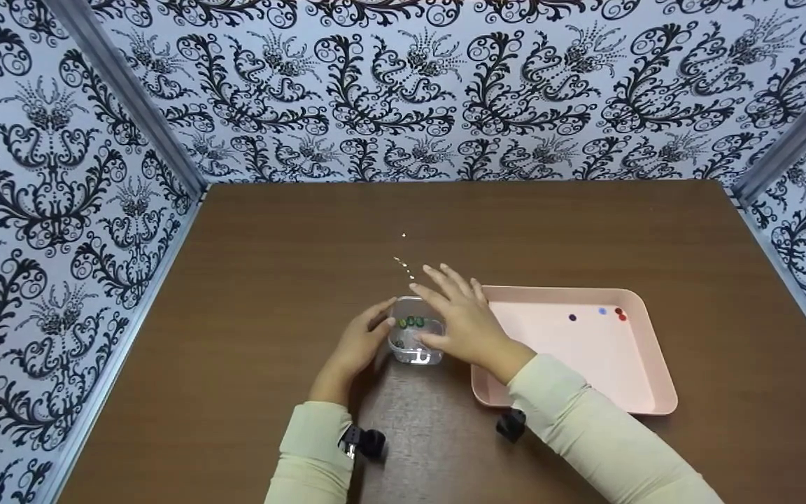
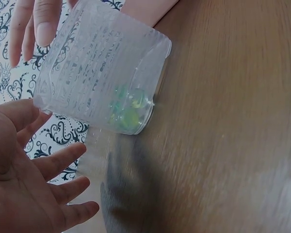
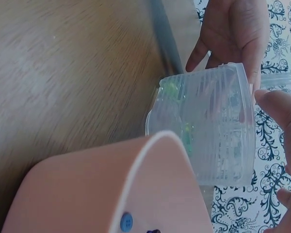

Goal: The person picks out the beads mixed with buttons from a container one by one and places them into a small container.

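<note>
A clear plastic container (image 1: 417, 356) stands on the table between my hands, with several green marbles (image 1: 411, 322) at its bottom. My left hand (image 1: 359, 344) is at its left side, thumb right at the rim and the other fingers spread. In the left wrist view those fingers (image 2: 63, 162) stretch out beside the container wall (image 2: 94, 63), not curled round it. Over the container's right edge is my right hand (image 1: 469, 323), fingers extended and spread, its thumb overlapping the opening. The right wrist view has the right thumb (image 3: 276, 108) close to the container's rim.
Right of the container lies a pink tray (image 1: 657, 357), partly under my right forearm. Inside it are a dark button (image 1: 572, 318), a light blue button (image 1: 602, 311) and red buttons (image 1: 620, 314). Small pale specks (image 1: 403, 264) show on the table beyond the container. Patterned walls (image 1: 403, 84) surround the table.
</note>
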Tool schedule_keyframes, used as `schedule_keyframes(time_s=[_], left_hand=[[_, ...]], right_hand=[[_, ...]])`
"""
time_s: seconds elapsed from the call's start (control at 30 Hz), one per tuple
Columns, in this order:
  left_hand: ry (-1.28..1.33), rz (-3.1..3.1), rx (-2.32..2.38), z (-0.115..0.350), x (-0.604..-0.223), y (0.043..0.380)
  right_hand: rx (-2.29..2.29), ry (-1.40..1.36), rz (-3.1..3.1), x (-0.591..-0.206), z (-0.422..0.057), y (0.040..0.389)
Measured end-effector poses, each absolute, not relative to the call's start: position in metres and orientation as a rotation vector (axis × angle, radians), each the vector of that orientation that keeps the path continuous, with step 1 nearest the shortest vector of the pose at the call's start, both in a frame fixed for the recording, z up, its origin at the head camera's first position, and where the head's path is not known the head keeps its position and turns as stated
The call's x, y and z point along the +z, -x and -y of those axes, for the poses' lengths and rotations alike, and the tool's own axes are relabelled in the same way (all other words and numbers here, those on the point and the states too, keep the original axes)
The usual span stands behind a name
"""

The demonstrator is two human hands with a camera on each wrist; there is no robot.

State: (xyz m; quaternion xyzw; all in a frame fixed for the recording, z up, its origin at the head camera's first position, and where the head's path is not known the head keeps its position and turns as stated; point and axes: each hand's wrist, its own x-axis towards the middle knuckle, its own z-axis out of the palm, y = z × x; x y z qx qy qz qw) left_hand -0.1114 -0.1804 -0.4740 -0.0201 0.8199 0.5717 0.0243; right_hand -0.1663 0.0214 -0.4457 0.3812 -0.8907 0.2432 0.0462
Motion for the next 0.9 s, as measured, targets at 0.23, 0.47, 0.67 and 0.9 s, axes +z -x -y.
schedule_keyframes(time_s=[0.23, 0.47, 0.67, 0.9], left_hand=[[0.075, -2.538, 1.772, 0.18, -0.475, 0.112], [0.069, -2.549, 1.773, 0.18, -0.476, 0.113], [0.08, -2.549, 1.765, 0.179, -0.474, 0.111], [0.045, -2.547, 1.803, 0.18, -0.479, 0.113]], right_hand=[[0.759, -1.119, 2.727, -0.445, -0.025, 0.168], [0.795, -1.047, 2.776, -0.444, -0.031, 0.173], [0.843, -1.0, 2.771, -0.444, -0.038, 0.175], [0.919, -0.941, 2.766, -0.445, -0.043, 0.179]])
